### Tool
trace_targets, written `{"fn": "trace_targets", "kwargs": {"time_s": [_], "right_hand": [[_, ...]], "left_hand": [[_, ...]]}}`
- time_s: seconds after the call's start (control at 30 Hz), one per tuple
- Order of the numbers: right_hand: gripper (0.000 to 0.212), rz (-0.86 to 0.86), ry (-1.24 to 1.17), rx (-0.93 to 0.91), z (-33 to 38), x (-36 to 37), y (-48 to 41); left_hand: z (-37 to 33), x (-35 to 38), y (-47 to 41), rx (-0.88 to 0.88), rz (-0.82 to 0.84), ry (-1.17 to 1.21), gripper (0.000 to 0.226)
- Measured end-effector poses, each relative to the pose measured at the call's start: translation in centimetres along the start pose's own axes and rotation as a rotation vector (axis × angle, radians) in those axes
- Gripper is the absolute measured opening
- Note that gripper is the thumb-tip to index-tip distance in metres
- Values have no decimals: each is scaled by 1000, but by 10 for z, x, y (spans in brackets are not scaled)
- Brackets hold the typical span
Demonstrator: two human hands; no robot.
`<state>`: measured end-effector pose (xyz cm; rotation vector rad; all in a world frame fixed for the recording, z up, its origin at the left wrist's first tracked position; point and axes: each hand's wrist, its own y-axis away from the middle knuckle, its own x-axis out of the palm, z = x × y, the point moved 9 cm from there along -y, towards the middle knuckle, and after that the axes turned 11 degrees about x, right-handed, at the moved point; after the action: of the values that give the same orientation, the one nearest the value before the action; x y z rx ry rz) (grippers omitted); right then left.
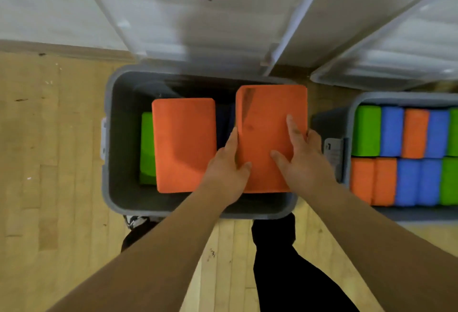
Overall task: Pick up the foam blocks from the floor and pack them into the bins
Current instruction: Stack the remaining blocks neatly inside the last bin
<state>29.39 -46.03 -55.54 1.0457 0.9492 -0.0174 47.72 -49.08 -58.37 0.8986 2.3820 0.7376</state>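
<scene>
A grey bin stands open on the wood floor in front of me. Over its right half I hold an orange foam block flat with both hands. My left hand grips its left edge, thumb on top. My right hand grips its right edge, index finger and thumb lying across the top. A second orange block lies flat in the bin's left half, above a green block. Dark blocks show in the gap between the two orange ones.
A second grey bin at the right is packed with green, blue and orange blocks. Two clear lids lean against the white wall behind the bins. My legs and a shoe are just below the near rim.
</scene>
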Motion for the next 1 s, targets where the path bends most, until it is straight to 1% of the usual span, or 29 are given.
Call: {"fn": "trace_targets", "kwargs": {"time_s": [0.07,0.13,0.23,0.27,0.33,0.43,0.53,0.6,0.67,0.73,0.83,0.9,1.0], "right_hand": [[88,29,-7,0,-12,-2,-6],[91,19,54,-5,-12,-7,-6],[95,-136,107,-40,12,-26,10],[93,-181,89,-77,28,-31,19],[81,-233,34,-203,64,-31,39],[59,-177,-48,-398,128,-2,64],[55,-53,-19,-495,188,46,72],[57,-15,75,-523,224,75,64],[65,-71,232,-545,258,95,44],[77,-105,441,-510,279,116,13],[86,-116,758,-466,284,146,-17],[88,-163,851,-418,278,150,-23],[90,-168,925,-263,265,142,-26]], "left_hand": [[0,12,-3,-11,-5,24,86],[6,7,2,-41,-18,-57,86],[20,-25,22,-83,-86,-151,87],[27,-41,28,-97,-115,-174,86],[42,-76,39,-127,-175,-250,85],[76,-132,57,-210,-278,-365,83],[121,-170,77,-308,-296,-396,81],[152,-182,87,-349,-275,-345,80],[179,-189,90,-358,-241,-262,80],[199,-193,88,-341,-201,-212,81],[223,-197,89,-326,-164,-159,82],[235,-200,93,-332,-166,-131,80],[242,-200,94,-319,-140,-77,80]]}}
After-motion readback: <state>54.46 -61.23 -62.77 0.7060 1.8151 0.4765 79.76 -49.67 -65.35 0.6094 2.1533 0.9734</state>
